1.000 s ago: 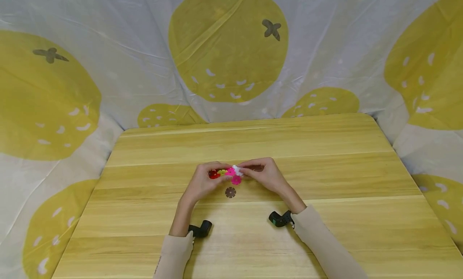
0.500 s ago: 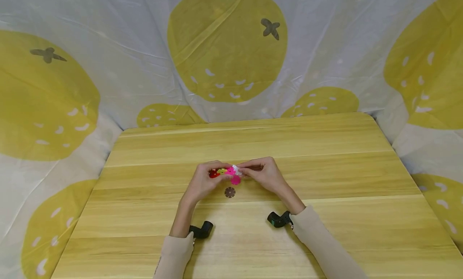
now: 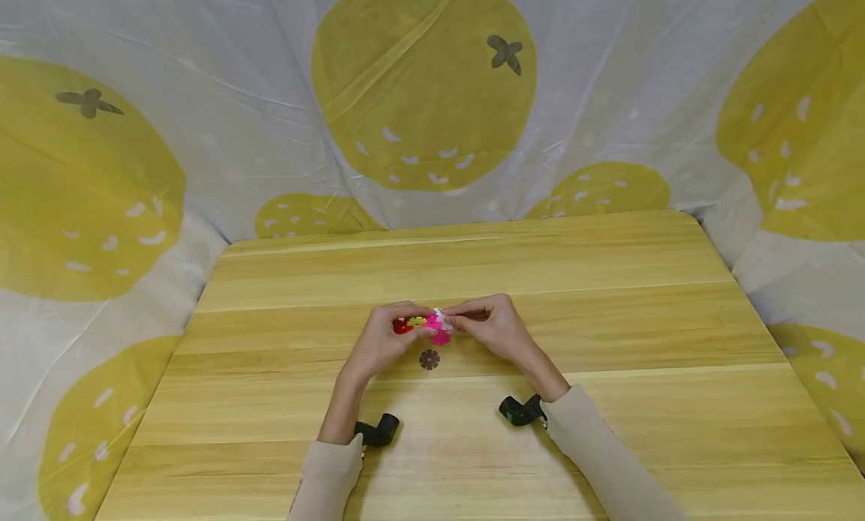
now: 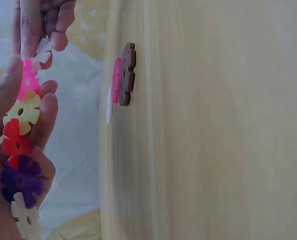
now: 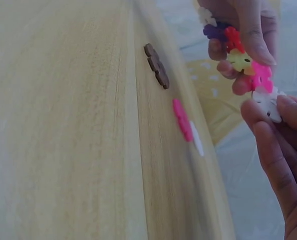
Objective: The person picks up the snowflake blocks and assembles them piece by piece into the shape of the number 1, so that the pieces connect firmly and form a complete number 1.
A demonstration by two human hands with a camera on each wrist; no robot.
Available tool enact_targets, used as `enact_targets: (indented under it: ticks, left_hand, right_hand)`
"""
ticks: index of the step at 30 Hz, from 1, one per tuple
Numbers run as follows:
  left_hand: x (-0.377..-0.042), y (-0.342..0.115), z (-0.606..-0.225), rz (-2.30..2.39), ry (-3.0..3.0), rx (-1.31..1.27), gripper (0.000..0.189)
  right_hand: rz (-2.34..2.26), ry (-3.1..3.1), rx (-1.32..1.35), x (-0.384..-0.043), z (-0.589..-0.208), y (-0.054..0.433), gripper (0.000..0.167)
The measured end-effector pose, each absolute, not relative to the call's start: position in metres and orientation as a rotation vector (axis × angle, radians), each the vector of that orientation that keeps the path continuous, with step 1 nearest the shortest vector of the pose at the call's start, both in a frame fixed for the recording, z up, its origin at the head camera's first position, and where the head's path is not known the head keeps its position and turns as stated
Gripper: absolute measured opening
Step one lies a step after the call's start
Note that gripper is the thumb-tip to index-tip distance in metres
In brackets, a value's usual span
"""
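I see the chain of flower discs (image 4: 24, 149) above the table (image 3: 574, 281), running white, purple, red, yellow, pink. The left grip (image 3: 381, 337) is curled round it, thumb at the pink disc (image 4: 29, 75); the right grip (image 3: 496, 326) is nearly closed, pinching a white disc (image 5: 264, 104) against the pink one's edge. I can't tell whether they interlock. I judge the pieces light, stiff, slightly slick plastic, weakest at the joints, so I'd hold flat faces close beside the joint. On the table lie a brown disc (image 3: 429, 359), a loose pink disc (image 5: 182, 120) and a loose white disc (image 5: 196, 138).
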State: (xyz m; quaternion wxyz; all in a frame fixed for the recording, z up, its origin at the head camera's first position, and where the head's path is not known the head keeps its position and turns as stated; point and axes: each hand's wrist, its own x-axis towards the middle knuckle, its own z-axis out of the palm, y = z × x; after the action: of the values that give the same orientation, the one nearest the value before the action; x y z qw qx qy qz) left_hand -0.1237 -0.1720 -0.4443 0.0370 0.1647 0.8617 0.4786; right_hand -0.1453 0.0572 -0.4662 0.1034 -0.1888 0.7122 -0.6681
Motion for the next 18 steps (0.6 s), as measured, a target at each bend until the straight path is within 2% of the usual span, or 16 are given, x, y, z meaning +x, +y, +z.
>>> enact_targets:
  ticks: [11, 18]
  left_hand:
    - [-0.1244, -0.1759, -0.4437, 1.443, 2.591, 0.448, 0.023]
    - [-0.1232, -0.1766, -0.4391, 1.361, 2.636, 0.473, 0.032]
  right_hand:
    - [-1.939, 2.074, -0.562, -0.1463, -0.4653, 0.0594, 0.019]
    - [-1.927, 2.094, -0.559, -0.1468, -0.4680, 0.0555, 0.019]
